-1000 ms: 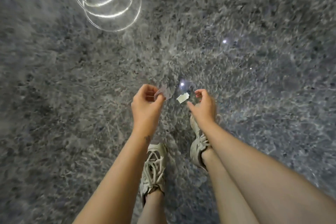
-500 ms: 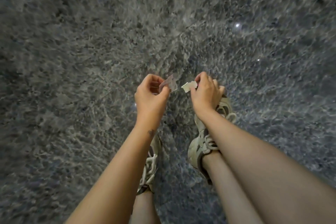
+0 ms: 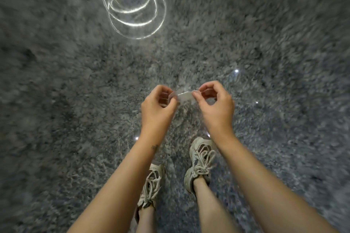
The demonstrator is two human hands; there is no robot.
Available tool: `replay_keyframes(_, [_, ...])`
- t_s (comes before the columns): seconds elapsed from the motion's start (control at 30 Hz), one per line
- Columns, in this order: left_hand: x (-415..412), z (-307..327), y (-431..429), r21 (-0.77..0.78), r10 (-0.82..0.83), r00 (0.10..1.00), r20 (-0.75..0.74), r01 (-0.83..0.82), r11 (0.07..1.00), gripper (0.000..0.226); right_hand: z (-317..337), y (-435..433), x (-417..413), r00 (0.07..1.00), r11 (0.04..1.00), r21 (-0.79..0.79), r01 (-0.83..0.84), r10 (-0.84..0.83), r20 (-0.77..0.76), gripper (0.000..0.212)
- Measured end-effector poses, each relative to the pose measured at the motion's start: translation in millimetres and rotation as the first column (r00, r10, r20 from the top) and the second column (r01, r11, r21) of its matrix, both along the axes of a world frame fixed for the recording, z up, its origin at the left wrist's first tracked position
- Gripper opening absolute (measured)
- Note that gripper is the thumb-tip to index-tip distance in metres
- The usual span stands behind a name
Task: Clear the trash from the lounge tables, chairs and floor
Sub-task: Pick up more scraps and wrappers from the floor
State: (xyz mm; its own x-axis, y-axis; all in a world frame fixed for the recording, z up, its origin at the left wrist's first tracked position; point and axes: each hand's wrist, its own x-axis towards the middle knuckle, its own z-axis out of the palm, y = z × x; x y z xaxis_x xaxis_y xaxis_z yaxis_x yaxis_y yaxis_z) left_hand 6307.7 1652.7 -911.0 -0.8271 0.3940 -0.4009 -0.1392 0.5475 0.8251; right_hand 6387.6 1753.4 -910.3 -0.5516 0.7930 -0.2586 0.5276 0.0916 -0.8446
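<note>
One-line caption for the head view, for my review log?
Standing on a speckled grey floor, a person pinches small pale scraps between left hand and right hand, above laced shoes.

Both bare forearms reach from the lower edge of the frame toward its middle. The left hand (image 3: 157, 108) and right hand (image 3: 216, 107) sit close together with fingers curled. Each pinches one end of a small scrap (image 3: 185, 96) between thumb and forefinger.

Floor (image 3: 75, 100) polished speckled stone (glossy, light rings (image 3: 132, 7) reflected); scrap (image 3: 184, 96) thin, perhaps paper; shoes (image 3: 200, 164) matt fabric.
</note>
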Motion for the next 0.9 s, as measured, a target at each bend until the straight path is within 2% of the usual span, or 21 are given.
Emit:
replay_keyframes(0.17, [-30.8,116.0,28.4,0.133,-0.004,1.0,0.003,0.004,0.991,0.027,105.1,27.3,-34.2,0.996,1.0,-0.029,0.01,-0.012,-0.089,0.029])
replay_keyframes(0.4, [-53.5,271.8,56.8,0.214,-0.038,0.999,-0.012,0.04,0.976,0.009,254.9,55.9,-63.9,0.986,1.0,-0.003,0.006,-0.006,-0.166,0.025])
replay_keyframes(0.5, [-57.2,328.5,68.2,0.229,-0.048,0.998,-0.05,0.059,0.972,0.017,312.4,64.3,-69.9,0.979,1.0,-0.015,0.019,-0.022,-0.202,0.022])
replay_keyframes(0.73, [-90.9,408.0,104.7,0.157,-0.037,0.977,-0.21,0.071,0.985,0.028,393.0,113.5,-98.7,0.967,0.997,0.028,-0.075,0.08,-0.242,0.017])
replay_keyframes(0.9, [-151.0,437.5,144.2,0.149,0.051,0.964,-0.262,-0.012,0.989,0.008,417.4,171.6,-143.5,0.97,0.984,0.118,-0.137,0.158,-0.188,0.01])
